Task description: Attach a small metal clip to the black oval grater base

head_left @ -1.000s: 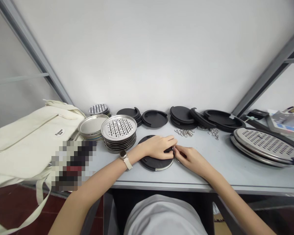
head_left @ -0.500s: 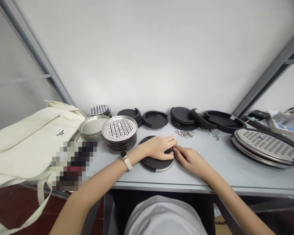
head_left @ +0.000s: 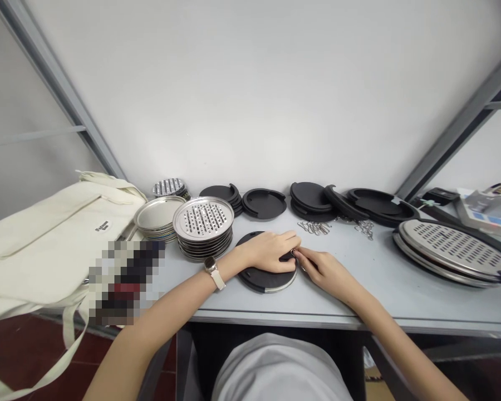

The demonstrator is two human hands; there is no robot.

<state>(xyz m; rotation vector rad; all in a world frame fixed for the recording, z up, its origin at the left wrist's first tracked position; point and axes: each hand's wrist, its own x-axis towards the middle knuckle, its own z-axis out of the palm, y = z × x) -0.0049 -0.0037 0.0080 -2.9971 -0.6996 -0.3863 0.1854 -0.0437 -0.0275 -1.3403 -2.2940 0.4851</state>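
Note:
A round black disc [head_left: 259,279] with a strip of silvery rim lies flat near the table's front edge. My left hand [head_left: 273,252] rests over its upper right part, fingers bent around the disc's right side. At that same edge my right hand [head_left: 320,267] pinches a small metal ring or hook [head_left: 293,252], mostly hidden by the fingertips. Behind my hands is a loose pile of wire hooks [head_left: 314,227]. Left of the disc stands a stack of round metal grater plates [head_left: 204,220].
Plain metal plates [head_left: 161,214] stand at the left beside a cream bag [head_left: 58,239]. Black round holders [head_left: 264,204] line the wall. Larger grater plates [head_left: 455,248] lie at the right. The table's front edge [head_left: 275,318] runs just before the disc.

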